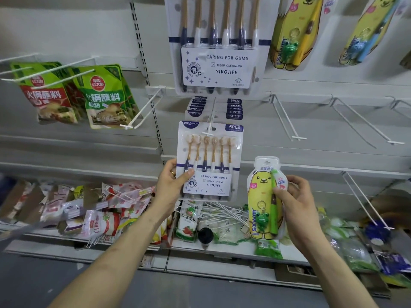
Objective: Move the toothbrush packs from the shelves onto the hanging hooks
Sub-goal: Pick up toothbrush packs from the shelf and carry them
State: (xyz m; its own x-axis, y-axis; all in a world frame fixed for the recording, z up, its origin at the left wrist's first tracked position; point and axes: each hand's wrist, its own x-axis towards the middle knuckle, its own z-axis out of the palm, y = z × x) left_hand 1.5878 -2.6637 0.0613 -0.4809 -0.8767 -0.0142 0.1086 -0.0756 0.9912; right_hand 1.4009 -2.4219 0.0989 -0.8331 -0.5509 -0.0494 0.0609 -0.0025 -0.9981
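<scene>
A white six-brush toothbrush pack [211, 152] hangs at the tip of a white wire hook [210, 121], in front of several identical packs further back on it. My left hand [172, 182] grips its lower left edge, thumb on the front. My right hand [295, 203] holds a yellow bear-shaped children's toothbrush pack [263, 201] with a green brush and a frog keyring, upright and just right of the white pack. Another six-brush pack [219, 45] hangs above. Two more yellow bear packs [295, 32] [369, 30] hang at the upper right.
Bare wire hooks [287, 118] [364, 123] [364, 201] stick out to the right. Green sauce pouches [104, 96] hang at the left. The shelf [222, 252] below holds loose white hooks [224, 212], snack packets [106, 210] and green bags [268, 248].
</scene>
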